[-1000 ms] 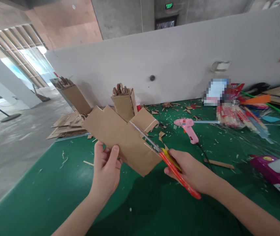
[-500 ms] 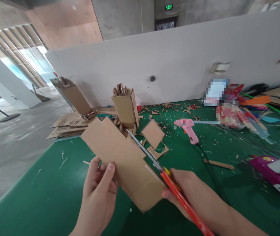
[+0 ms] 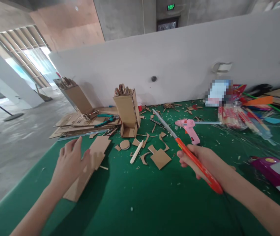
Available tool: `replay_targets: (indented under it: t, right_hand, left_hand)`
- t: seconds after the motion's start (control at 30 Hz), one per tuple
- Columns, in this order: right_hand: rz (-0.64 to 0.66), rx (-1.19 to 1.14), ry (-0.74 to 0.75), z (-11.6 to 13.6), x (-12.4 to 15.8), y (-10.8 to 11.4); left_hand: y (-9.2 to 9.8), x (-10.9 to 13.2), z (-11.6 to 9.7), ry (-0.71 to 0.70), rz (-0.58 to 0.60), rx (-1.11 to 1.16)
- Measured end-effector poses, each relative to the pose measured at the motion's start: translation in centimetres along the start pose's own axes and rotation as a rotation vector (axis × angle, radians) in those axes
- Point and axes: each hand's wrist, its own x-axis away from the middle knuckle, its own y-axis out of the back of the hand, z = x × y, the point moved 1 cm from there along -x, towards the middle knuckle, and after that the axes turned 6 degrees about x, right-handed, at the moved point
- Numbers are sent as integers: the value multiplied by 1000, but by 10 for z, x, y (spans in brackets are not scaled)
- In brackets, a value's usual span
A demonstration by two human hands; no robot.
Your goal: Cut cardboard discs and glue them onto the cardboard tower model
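Observation:
My left hand (image 3: pixel 70 162) is at the left of the green table (image 3: pixel 140 203), its thumb and fingers over the upper part of a long stepped cardboard piece (image 3: pixel 86 172) that lies tilted on or just above the surface; the hand is blurred. My right hand (image 3: pixel 199 159) grips the red-orange handles of a pair of scissors (image 3: pixel 179 144), blades together and pointing up-left over the table. A cut-off square cardboard piece (image 3: pixel 160 158) lies between the hands, with a white glue stick (image 3: pixel 136 151) and small offcuts beside it.
An upright cardboard box (image 3: pixel 127 109) full of scraps stands at the back centre. Flat cardboard sheets and teal pliers (image 3: pixel 105 119) lie behind left. A pink glue gun (image 3: pixel 189 128) rests right of centre, packets of sticks (image 3: pixel 238 118) further right, a purple toy car (image 3: pixel 275 177) at the right edge.
The square piece fell away from the stepped cardboard. My left hand carried the cardboard down and left to the table. My right hand drew the scissors out and raised them to the right.

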Motion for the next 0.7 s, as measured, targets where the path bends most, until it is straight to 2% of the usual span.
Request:
replay_targets:
  t: [0.03,0.07,0.1,0.13,0.17,0.23,0.33,0.4,0.5,0.6,0.7]
  right_hand:
    - [24,-38,-48,2,-5,1]
    - [51,-62,-84,5,-9,2]
    - [79,-66,-95,8,-14,2]
    - [90,-40,-79,10,-18,1]
    - [94,13,-51,12,-23,0]
    - [96,108,-18,12,-33,-5]
    - [160,83,-30,10,-49,-14]
    - [172,78,36,11,-56,-16]
    - [64,237,171,18,-62,-13]
    - [-59,434,211,25,-63,-9]
    - [-125,524,210,26,-61,-8]
  left_hand:
    - [-2,3,-11,-131,-27,-77]
    - [-6,9,-26,-266,15,-85]
    - [-10,17,-45,-409,96,-46]
    - [-16,27,-66,-483,242,-28]
    - [-22,36,-87,-532,339,-16]
    - [-37,54,-127,-580,461,-4]
    - [-63,68,-167,-595,514,13]
    - [-80,69,-181,-584,507,16]
    - [-100,62,-191,-596,447,25]
    - [-116,44,-202,-673,401,-52]
    - [-129,19,-214,-720,386,-90]
